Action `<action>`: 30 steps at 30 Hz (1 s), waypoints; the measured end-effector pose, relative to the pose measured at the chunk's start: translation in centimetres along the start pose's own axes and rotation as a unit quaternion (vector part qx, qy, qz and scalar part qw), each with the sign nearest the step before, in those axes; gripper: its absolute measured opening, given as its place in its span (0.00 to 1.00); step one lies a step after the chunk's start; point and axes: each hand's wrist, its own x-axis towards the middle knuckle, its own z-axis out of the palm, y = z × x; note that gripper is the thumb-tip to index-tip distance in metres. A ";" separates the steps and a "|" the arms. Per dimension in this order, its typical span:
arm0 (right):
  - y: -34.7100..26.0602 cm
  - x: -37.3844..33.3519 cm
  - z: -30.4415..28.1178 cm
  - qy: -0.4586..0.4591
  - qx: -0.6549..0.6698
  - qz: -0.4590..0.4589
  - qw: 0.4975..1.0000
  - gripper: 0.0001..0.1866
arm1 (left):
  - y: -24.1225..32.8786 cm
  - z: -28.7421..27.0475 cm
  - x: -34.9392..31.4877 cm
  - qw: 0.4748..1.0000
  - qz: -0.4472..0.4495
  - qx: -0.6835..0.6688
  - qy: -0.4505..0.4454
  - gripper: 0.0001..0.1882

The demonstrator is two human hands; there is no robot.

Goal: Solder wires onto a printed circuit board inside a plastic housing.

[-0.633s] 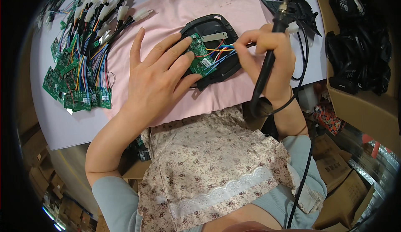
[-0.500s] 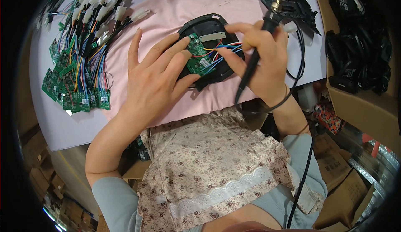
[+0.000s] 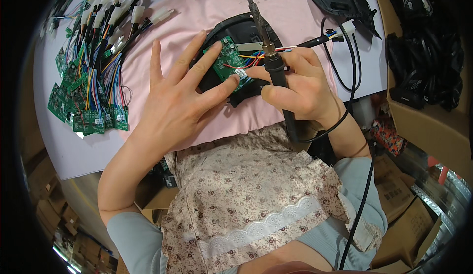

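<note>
A green circuit board (image 3: 224,57) with a small white label lies in a black plastic housing (image 3: 209,79) on the pink cloth. My left hand (image 3: 177,96) is spread over its left side, fingertips resting on the board and housing. In my right hand (image 3: 303,86) is a soldering iron (image 3: 276,72), its metal tip pointing away from me, above the housing. A finger of that hand reaches to the board's right edge, by the label. Coloured wires (image 3: 253,57) run rightward from the board, partly hidden by the iron, to a white connector (image 3: 348,26).
Several wired green boards (image 3: 93,96) are heaped at the left. A black plastic part (image 3: 340,0) lies at the far right of the table. Beside it, a cardboard box (image 3: 426,121) holds black housings (image 3: 419,67). The iron's black cord (image 3: 362,200) crosses my right forearm.
My right hand moved left and nearer, swinging the iron's tip leftward over the housing. The wires now stretch right, showing their connector. My left thumb and fingers shifted on the board.
</note>
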 end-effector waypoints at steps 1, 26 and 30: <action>-0.1 -0.1 0.0 -0.002 0.010 0.006 1.000 0.02 | 0.1 -0.1 0.0 1.000 0.001 0.000 -0.001 0.24; -0.6 -1.5 1.1 0.038 0.019 -0.016 0.999 0.07 | 0.9 -1.1 0.4 0.998 -0.018 -0.023 -0.046 0.25; -0.6 -1.5 0.9 0.031 0.019 -0.011 0.999 0.07 | 0.9 -1.1 0.3 0.998 -0.024 -0.034 -0.044 0.25</action>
